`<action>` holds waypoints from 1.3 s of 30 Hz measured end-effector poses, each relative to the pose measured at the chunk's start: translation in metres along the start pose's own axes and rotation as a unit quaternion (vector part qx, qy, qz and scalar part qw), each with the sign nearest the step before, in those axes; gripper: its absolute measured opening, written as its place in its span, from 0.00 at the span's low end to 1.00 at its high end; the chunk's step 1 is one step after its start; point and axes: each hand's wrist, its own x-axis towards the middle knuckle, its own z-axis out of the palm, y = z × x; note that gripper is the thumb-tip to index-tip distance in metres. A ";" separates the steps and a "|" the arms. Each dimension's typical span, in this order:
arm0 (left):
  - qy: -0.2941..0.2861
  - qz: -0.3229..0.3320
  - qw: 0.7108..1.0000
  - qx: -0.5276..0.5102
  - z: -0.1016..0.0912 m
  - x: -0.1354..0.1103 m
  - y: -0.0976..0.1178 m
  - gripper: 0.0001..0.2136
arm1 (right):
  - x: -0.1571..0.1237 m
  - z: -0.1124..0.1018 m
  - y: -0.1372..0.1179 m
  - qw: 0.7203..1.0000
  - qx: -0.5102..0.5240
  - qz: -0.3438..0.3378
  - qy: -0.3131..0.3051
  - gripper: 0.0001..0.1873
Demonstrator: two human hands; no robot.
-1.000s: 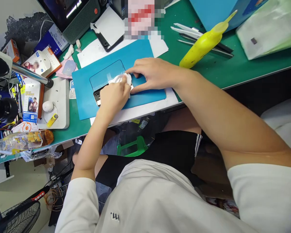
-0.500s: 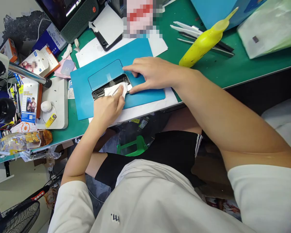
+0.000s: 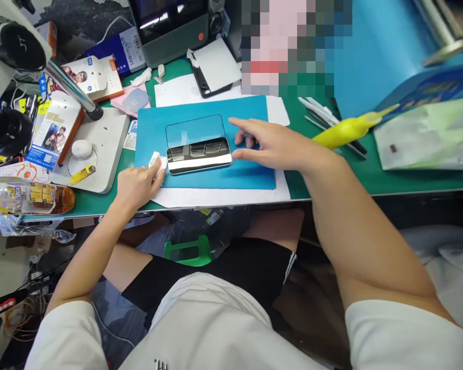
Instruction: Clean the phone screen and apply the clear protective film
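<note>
A phone (image 3: 199,154) with a glossy dark screen lies on a blue mat (image 3: 204,177). Beside it, toward the far side, lies a clear rectangular film (image 3: 195,130). My left hand (image 3: 137,186) rests at the mat's left edge, just left of the phone, closed on a small white wipe (image 3: 157,161). My right hand (image 3: 272,144) hovers over the mat right of the phone, fingers stretched out and apart, holding nothing.
A yellow squeeze bottle (image 3: 349,130) and thin tools (image 3: 324,119) lie to the right on the green bench (image 3: 409,177). A white microscope base (image 3: 100,154) with a yellow lighter (image 3: 81,174) stands left. Boxes, a monitor, another dark phone with paper (image 3: 212,69) sit behind.
My left hand wiped across the phone and has drawn off to its left with the wipe. My right hand has lifted off the phone's right end. The view tilted up.
</note>
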 end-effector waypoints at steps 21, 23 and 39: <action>-0.005 0.058 0.988 -0.144 -0.020 0.103 -0.001 0.29 | 0.075 0.028 -0.005 0.990 -0.055 -0.038 0.127 0.28; -0.004 0.058 0.985 -0.163 -0.020 0.099 -0.002 0.30 | 0.079 0.031 -0.006 0.990 -0.052 -0.034 0.126 0.28; 0.006 0.033 0.968 -0.247 -0.021 0.098 -0.005 0.27 | 0.094 0.044 -0.004 0.986 -0.005 0.020 0.166 0.30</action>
